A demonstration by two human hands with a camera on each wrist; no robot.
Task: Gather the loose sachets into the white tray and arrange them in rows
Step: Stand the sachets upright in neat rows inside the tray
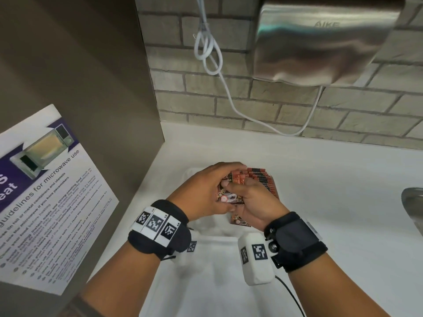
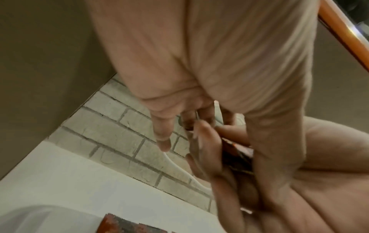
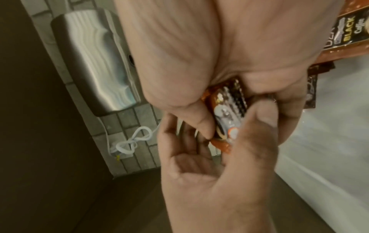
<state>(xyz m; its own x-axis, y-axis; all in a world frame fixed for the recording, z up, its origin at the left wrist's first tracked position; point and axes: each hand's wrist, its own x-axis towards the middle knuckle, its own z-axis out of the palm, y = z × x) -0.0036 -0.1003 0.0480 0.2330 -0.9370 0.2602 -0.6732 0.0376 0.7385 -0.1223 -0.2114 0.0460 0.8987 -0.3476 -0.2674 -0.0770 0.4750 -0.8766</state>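
Both hands meet over the white tray (image 1: 191, 173) and hold one bundle of brown-and-orange sachets (image 1: 231, 196). My left hand (image 1: 215, 186) curls over the bundle's top and left side. My right hand (image 1: 249, 197) grips it from the right, thumb on its face. In the right wrist view the bundle (image 3: 227, 113) sits pinched between my right hand (image 3: 199, 102) and the left thumb (image 3: 257, 126). A row of sachets (image 1: 263, 178) stands on edge in the tray behind the hands. Another sachet (image 1: 240, 222) lies under my right hand.
A brown cabinet side with a microwave notice (image 1: 45, 202) walls off the left. A steel hand dryer (image 1: 320, 40) and its looped white cable (image 1: 210, 53) hang on the brick wall behind. A metal fixture (image 1: 414, 202) sits at the right edge.
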